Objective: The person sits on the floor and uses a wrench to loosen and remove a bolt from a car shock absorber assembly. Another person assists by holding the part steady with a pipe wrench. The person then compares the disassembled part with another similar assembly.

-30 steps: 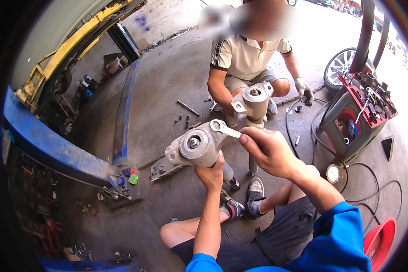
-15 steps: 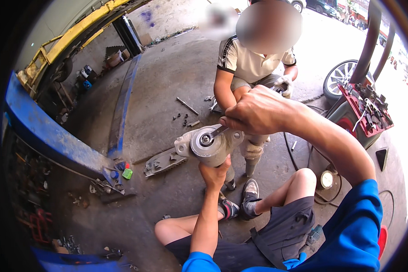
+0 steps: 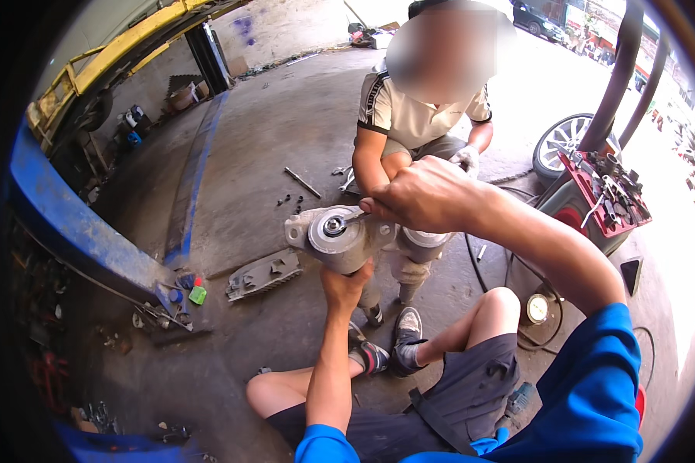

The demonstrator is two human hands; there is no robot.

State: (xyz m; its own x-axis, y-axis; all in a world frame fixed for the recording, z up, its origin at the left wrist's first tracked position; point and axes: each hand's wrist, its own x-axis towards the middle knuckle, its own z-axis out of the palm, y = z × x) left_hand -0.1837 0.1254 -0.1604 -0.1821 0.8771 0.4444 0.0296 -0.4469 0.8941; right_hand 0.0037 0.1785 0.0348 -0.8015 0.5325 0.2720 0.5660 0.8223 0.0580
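Note:
My left hand (image 3: 346, 290) is closed round the underside of a grey strut mount (image 3: 340, 251), holding the strut upright with its round top facing me. A nut (image 3: 334, 225) sits in the middle of that top. Over it lies a wrench (image 3: 354, 217), its near end gripped by my closed right hand (image 3: 428, 193), which comes across from the right. Behind and right of the mount stands a second strut (image 3: 425, 245), partly covered by my right hand and wrist. Whatever supports it is partly hidden.
A co-worker (image 3: 428, 116) crouches opposite, a gloved hand (image 3: 465, 158) near one knee. A metal bar (image 3: 303, 183) and a grey ribbed part (image 3: 264, 275) lie on the floor. At right are a red tool tray (image 3: 614, 193), a wheel (image 3: 562, 143) and hoses; a blue lift post (image 3: 85, 212) stands left.
The view has shifted, so most things sit a little further left. The second strut's round top now shows below my right hand. The wrench stays on the nut.

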